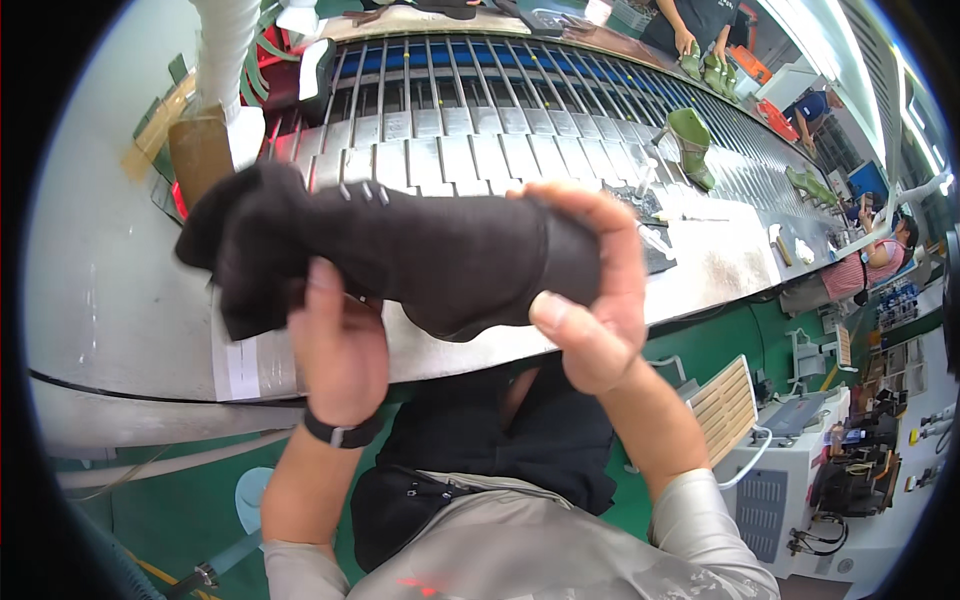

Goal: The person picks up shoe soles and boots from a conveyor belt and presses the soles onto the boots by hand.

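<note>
Above the front edge of the metal bench (700,275) I hold a black boot (450,245) lying sideways. Its rounded, smoother end points right and its loose, folded end points left. My right hand (610,320) is wrapped round the right end, thumb on the near side and fingers over the far side. At the folded part, my left hand (340,350) grips from below with the thumb up. Its other fingers are partly hidden behind the boot, and that end is blurred. Several small pale marks show along the boot's upper edge.
Behind the bench runs a roller conveyor (480,100) bearing a green shoe (690,150). A white hose (222,60) hangs at left. A hammer-like tool (780,245) lies on the bench at right. Farther back, a co-worker's hands (687,42) handle green shoes. A slatted seat (725,410) stands right.
</note>
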The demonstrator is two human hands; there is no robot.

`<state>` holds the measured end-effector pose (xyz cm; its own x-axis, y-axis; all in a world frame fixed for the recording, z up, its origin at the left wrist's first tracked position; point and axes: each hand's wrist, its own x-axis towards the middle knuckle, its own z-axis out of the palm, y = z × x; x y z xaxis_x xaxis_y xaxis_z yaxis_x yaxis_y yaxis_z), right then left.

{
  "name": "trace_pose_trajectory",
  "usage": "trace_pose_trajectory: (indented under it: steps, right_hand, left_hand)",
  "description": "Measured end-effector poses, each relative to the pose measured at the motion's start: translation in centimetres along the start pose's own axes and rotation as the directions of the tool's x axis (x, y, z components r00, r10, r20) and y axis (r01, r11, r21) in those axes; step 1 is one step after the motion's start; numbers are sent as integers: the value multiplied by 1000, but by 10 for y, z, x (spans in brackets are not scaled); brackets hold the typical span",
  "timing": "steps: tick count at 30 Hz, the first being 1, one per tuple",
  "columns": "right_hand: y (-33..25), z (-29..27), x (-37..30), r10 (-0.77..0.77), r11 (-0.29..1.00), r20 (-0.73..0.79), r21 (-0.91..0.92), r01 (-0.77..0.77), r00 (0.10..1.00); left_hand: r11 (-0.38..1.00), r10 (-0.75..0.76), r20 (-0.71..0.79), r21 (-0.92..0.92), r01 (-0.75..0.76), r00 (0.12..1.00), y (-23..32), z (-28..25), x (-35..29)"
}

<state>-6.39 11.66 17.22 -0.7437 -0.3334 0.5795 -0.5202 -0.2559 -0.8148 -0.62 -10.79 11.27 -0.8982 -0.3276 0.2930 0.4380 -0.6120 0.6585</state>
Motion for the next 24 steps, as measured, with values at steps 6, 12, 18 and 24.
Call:
trace_pose_trajectory:
  steps: [6, 12, 18, 24]
  right_hand:
    - [16, 6, -24, 30, 991, -143, 134, -11, 989]
    - [17, -2, -19, -161, 972, -122, -193, 136, 979]
    - [11, -12, -51, -261, 906, -45, -355, 228, 964]
    - [-10, -8, -144, 226, 971, 46, -89, -222, 973]
  left_hand:
    - [1000, 24, 27, 15, -25, 999, -24, -17, -11]
    - [981, 15, 109, 191, -36, 994, -30, -14, -7]
    - [985, -155, 50, -65, 158, 987, -16, 17, 11]
    - [902, -145, 173, 428, 58, 974, -21, 58, -10]
